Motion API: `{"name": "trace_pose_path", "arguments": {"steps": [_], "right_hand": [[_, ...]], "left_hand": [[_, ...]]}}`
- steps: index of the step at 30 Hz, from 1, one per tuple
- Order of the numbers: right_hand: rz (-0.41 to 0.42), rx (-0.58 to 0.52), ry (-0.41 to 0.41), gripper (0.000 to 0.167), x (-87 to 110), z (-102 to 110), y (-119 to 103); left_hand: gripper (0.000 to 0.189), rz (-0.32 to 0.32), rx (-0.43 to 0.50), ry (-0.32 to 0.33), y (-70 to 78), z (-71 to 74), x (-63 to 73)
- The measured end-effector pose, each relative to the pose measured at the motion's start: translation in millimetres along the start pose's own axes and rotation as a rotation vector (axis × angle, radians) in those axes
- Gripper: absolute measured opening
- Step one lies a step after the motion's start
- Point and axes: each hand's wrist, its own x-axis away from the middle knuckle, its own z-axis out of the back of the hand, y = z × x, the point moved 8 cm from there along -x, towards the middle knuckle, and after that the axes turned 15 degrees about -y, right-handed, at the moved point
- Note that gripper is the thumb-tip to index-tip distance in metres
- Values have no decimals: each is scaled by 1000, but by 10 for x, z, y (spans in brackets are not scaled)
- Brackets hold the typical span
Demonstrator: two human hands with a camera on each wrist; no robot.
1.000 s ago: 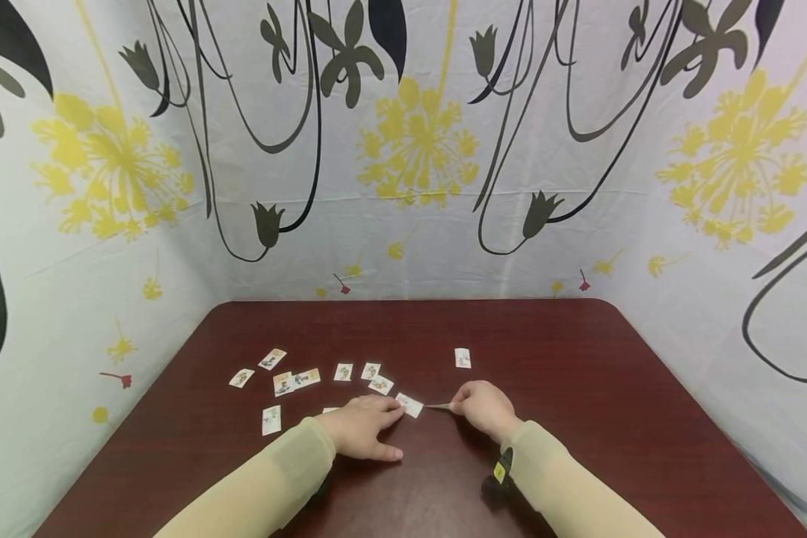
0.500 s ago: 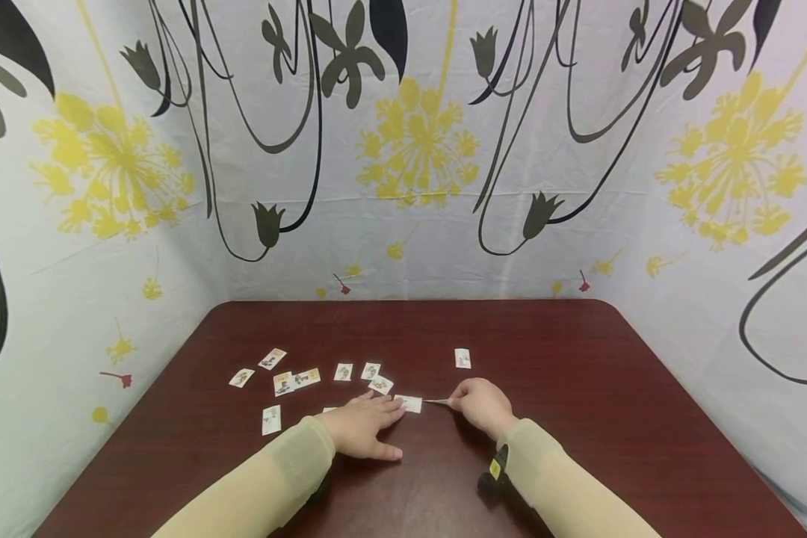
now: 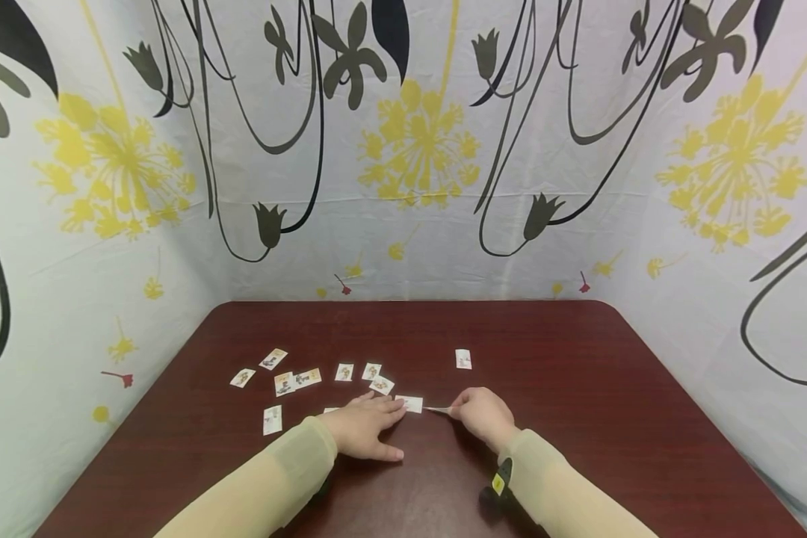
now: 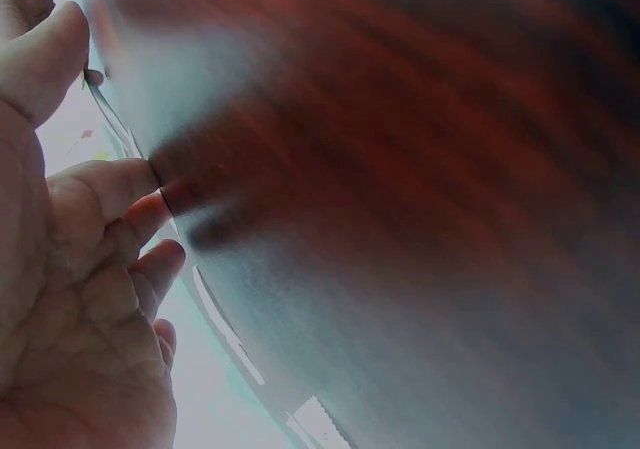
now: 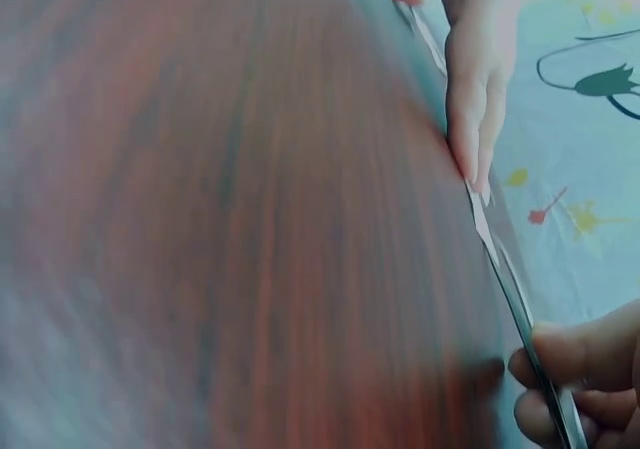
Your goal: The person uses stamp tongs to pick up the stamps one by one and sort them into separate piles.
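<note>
My left hand (image 3: 365,426) rests palm down on the table, fingers spread, with fingertips on the left end of a small white printed card (image 3: 413,404). In the left wrist view its fingers (image 4: 110,184) reach straight down to the tabletop. My right hand (image 3: 486,415) pinches slim metal tweezers (image 3: 437,409) between thumb and fingers. Their narrow tip points left and lies close beside the card's right end. From the right wrist the tweezers (image 5: 520,314) show as two thin arms meeting near the card, by the left fingertips.
Several small picture cards lie left of and behind my left hand, including an overlapping pair (image 3: 296,381) and a card (image 3: 272,420) nearer me. One card (image 3: 381,385) sits just beyond the fingertips. A lone card (image 3: 463,359) lies behind my right hand on the dark red table (image 3: 578,388).
The card under my left fingertips has turned from slanted to nearly straight. The right hand with the tweezers moved slightly away, then back toward me. The left hand stays put.
</note>
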Motion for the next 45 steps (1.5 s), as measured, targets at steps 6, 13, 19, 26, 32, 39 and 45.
{"name": "trace_pose_path", "arguments": {"steps": [6,13,19,26,32,39,45], "right_hand": [[-18,-60,15,10,35,-36,8],[-17,-54,21,10,35,-51,8],[-11,-36,21,10,33,-29,18],[-18,-37,19,10,30,4,68],[-15,-37,22,10,32,26,75],[-25,-41,28,10,20,50,79],[-22,-39,39,10,-6,55,78]], "left_hand": [[80,3,1,-1,3,3,4],[80,0,19,1,-7,12,3],[81,0,30,8,-48,14,-3],[80,-16,-16,1,-13,-21,-18],[78,-23,-11,-3,18,-20,-16],[75,-47,-3,-9,52,-16,-7],[72,-57,14,-18,63,-17,-6]]}}
